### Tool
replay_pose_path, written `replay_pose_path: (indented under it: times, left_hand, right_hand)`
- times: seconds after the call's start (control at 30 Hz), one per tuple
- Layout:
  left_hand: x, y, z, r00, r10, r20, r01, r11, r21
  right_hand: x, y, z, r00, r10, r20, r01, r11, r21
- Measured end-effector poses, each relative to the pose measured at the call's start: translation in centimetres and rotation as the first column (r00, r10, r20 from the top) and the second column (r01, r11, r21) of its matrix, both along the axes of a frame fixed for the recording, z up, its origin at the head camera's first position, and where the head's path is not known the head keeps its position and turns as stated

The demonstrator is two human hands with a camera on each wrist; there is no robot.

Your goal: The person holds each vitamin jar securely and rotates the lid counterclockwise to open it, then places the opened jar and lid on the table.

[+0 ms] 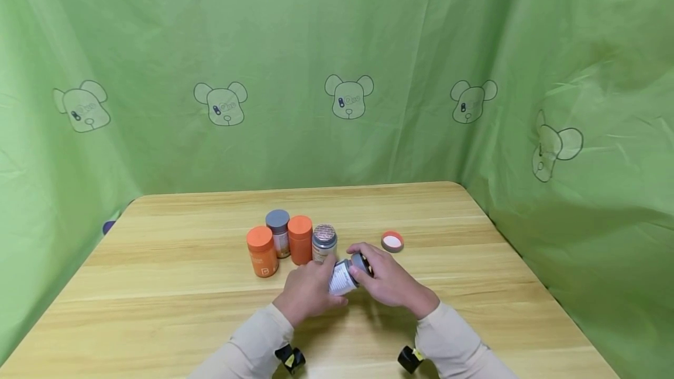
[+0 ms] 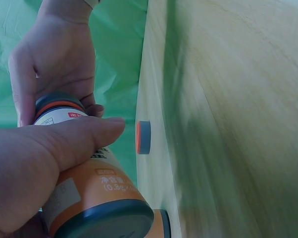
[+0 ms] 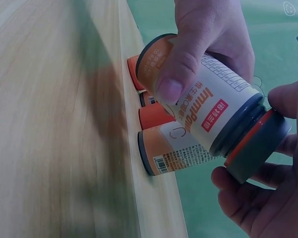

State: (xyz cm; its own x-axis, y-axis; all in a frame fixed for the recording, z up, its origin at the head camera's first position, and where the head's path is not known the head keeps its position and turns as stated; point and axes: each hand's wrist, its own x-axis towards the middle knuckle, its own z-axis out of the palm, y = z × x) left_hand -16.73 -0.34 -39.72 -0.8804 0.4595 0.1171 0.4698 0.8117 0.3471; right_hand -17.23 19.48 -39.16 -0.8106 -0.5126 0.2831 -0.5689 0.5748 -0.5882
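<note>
My left hand (image 1: 310, 291) grips a supplement bottle (image 1: 342, 279) round its body, the thumb lying across the label. The bottle, white and orange with a dark grey base, is tilted above the table with its neck toward the right. At that end my right hand (image 1: 388, 278) holds the grey cap (image 3: 258, 148) between thumb and fingers. In the right wrist view, the cap's red-orange inner edge shows beside the bottle's dark neck, and the cap sits slightly askew. Just behind the left hand stands an uncapped bottle (image 1: 324, 235) with a printed seal across its mouth.
Left of the uncapped bottle stand an orange-red jar (image 1: 301, 244), a grey-lidded bottle (image 1: 278, 233) and an orange jar (image 1: 262, 256), close together. A loose cap (image 1: 392, 241) lies inside-up behind the right hand. Green curtains (image 1: 295, 151) border the wooden table (image 1: 174, 250).
</note>
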Motion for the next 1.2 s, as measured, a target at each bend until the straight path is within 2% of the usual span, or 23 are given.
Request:
replay_pose_path:
  times: [0.47,0.87,1.1,1.2]
  left_hand:
    - [0.1,-0.2,-0.1,1.0,-0.005,-0.002,0.005,1.0,0.007]
    - [-0.1,-0.5,-0.3,0.999,0.026,0.022,-0.026,1.0,0.0]
    - [-0.1,-0.5,-0.5,0.998,0.055,0.041,-0.056,0.998,0.034]
    - [-0.2,-0.5,-0.5,0.998,0.06,0.032,-0.062,0.996,0.062]
  right_hand:
    - [0.0,0.1,0.0,0.999,0.021,0.025,-0.021,0.999,-0.032]
    - [-0.1,0.5,0.2,1.0,0.001,0.002,-0.001,0.999,-0.04]
    - [-1.2,1.7,-1.1,0.999,-0.034,-0.039,0.032,0.998,-0.046]
    - [-1.6,2.7,-1.7,0.998,-0.055,-0.026,0.054,0.997,-0.048]
